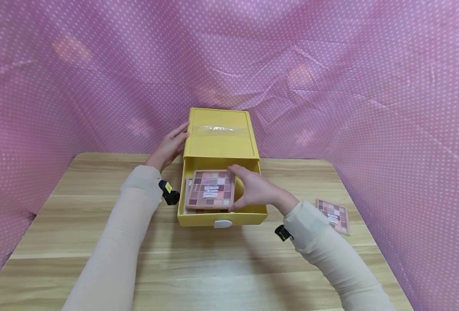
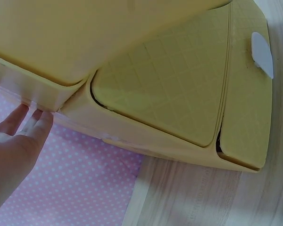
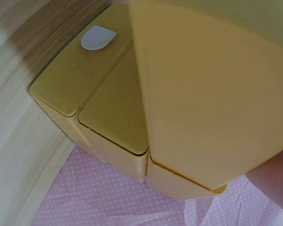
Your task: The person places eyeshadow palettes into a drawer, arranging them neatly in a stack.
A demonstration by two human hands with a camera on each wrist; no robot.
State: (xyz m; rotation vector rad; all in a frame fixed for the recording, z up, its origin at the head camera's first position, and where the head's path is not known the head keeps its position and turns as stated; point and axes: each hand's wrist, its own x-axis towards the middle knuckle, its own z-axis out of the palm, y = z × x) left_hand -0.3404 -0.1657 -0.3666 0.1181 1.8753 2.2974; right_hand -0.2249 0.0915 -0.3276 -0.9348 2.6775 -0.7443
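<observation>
A yellow drawer cabinet (image 1: 221,147) has its top drawer (image 1: 198,220) pulled out toward me. Inside the drawer, my right hand (image 1: 256,188) holds an eyeshadow palette (image 1: 210,190) by its right side, fingers at the far corner and thumb at the near one. Part of another palette (image 1: 188,185) shows beneath it, mostly covered. My left hand (image 1: 169,147) rests its extended fingers on the cabinet's left side. The left wrist view shows those fingers (image 2: 37,125) touching the yellow side wall. In the right wrist view, the drawer's side hides nearly all of my right hand.
Another eyeshadow palette (image 1: 333,217) lies on the wooden table (image 1: 221,268) at the right. Lower drawers (image 2: 170,80) are closed, one with a white knob (image 2: 261,52). A pink dotted cloth (image 1: 136,65) hangs around the table. Clear tape (image 1: 219,129) crosses the cabinet's top.
</observation>
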